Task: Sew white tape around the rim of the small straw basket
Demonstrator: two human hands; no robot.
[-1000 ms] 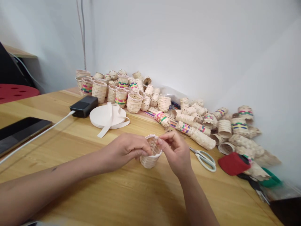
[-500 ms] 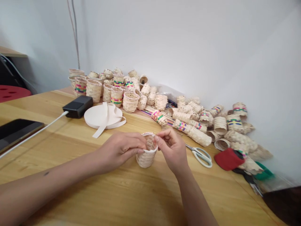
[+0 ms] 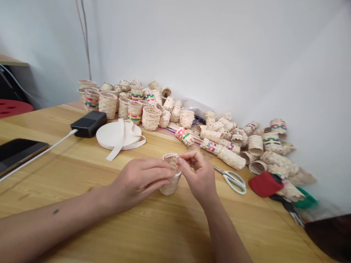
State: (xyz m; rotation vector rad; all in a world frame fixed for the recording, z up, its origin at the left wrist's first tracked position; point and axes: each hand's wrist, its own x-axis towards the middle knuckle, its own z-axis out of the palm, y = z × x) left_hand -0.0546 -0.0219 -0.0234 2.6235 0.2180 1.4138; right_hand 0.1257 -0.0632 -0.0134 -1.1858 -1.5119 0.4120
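Note:
A small woven basket (image 3: 168,189) stands upright on the wooden table, between my two hands. Its rim carries a pale strip, bound with reddish stitches at the far side. My left hand (image 3: 145,179) reaches over the near left of the rim, its fingers closed on the basket wall and hiding part of it. With thumb and index finger pinched, my right hand (image 3: 197,174) grips the right side of the rim; any thread or needle there is too small to make out. Scissors with pale handles (image 3: 234,182) lie just right of my right hand.
A roll of white ribbon (image 3: 105,136), a black power bank (image 3: 89,124) with a white cable, and a phone (image 3: 19,153) lie to the left. Several woven baskets (image 3: 151,118) line the wall. A red object (image 3: 264,184) and a green one (image 3: 308,199) sit at right.
My left hand has shifted right, its fingers now covering more of the basket's near rim and side. My right hand keeps its pinch at the rim. The whole view has moved slightly.

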